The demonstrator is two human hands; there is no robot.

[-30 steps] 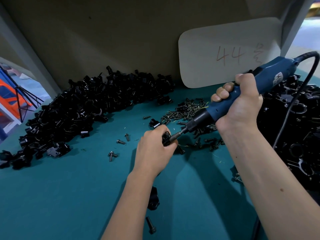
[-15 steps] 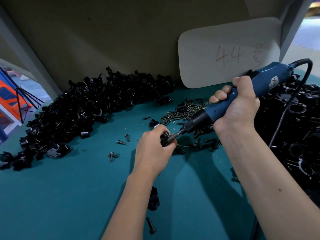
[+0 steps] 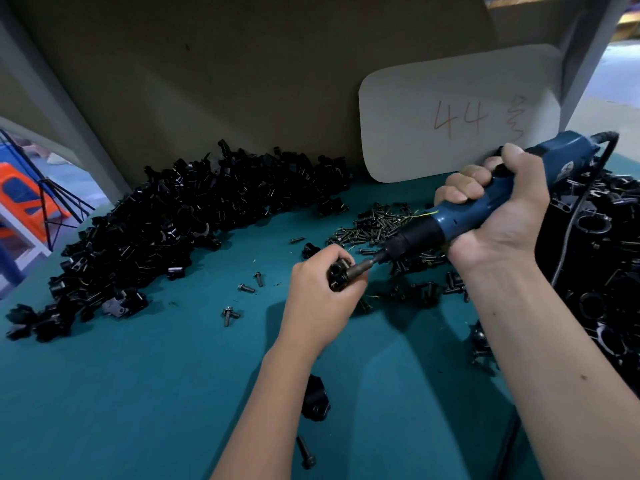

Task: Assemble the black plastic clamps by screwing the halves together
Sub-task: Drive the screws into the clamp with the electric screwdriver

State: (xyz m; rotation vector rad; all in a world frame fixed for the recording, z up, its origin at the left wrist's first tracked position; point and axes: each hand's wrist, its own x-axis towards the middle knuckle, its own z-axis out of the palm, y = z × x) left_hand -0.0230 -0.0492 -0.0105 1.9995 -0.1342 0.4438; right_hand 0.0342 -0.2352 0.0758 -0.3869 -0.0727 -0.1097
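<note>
Head view shows a screw being driven: the left hand (image 3: 320, 299) has its grip curled tightly around a black clamp (image 3: 338, 274), held above the desk (image 3: 138, 393). The right hand (image 3: 502, 216) wraps the blue electric screwdriver (image 3: 460, 216), its bit meeting the clamp beside the left grip. Next, I think, the bit must stay straight until the screw seats.

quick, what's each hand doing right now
Left hand: grips a black clamp.
Right hand: grips the blue electric screwdriver, bit at the clamp.
</note>
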